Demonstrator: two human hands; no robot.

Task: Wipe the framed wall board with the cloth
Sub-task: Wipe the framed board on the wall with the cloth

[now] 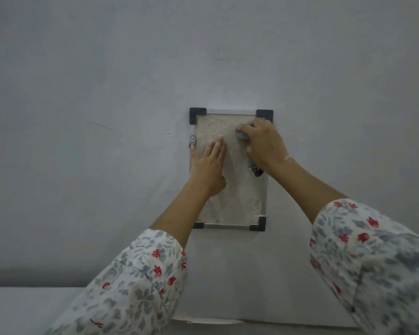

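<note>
Head view: mid-wipe, upper right of the framed wall board [230, 189].
Your right hand [261, 146] grips the bunched cloth [242, 137] there; left hand [208, 165] presses flat, fingers straight. Lower board looks smeared, likely still to do.

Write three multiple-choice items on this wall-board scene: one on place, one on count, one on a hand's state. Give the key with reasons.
1. Where on the framed board does the right hand work?
A. upper right
B. lower left
C. off the board

2. How many black corner pieces show?
A. two
B. four
C. six

3. How does the left hand lie?
A. in a fist
B. flat, fingers straight
C. hanging off the board

Key: 1 A, it grips the grey cloth beneath the top right corner. 2 B, one shows at each corner. 3 B, its straight fingers press on the board's left half.
</note>
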